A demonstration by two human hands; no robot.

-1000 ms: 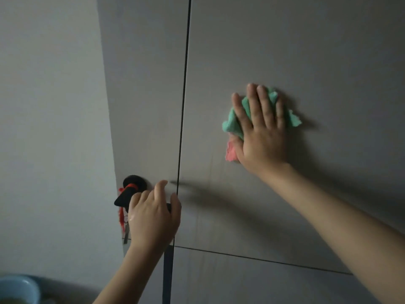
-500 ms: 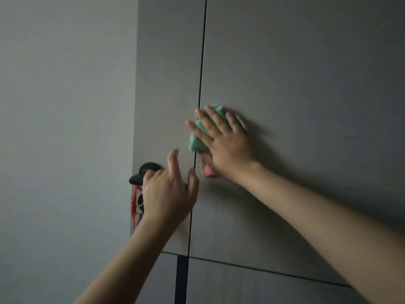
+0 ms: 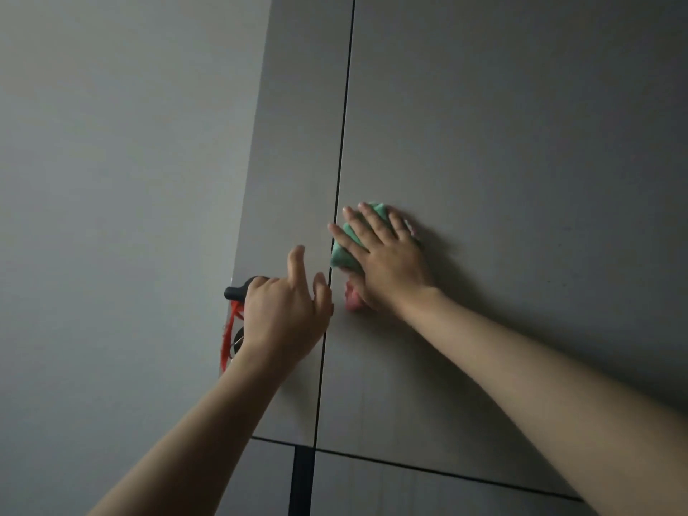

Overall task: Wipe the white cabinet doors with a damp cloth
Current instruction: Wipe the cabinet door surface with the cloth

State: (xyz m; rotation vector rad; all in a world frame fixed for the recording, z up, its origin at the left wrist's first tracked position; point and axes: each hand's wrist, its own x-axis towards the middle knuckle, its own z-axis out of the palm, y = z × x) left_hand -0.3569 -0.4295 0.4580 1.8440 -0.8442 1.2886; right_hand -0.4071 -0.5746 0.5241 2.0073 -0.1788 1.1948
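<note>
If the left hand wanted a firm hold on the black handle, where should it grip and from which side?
Grip the handle by its free rounded end, which sticks out left past the left hand, coming from the left and above; red cord hangs under it.

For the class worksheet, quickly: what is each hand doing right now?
Left hand: grips the black handle, forefinger raised.
Right hand: open, flat fingers pressing the green cloth against the cabinet door.

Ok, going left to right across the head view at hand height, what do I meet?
Plain wall → black handle with a red cord hanging under it → left hand → dark gap between the doors → green cloth → right hand pressing it flat → right cabinet door.
</note>
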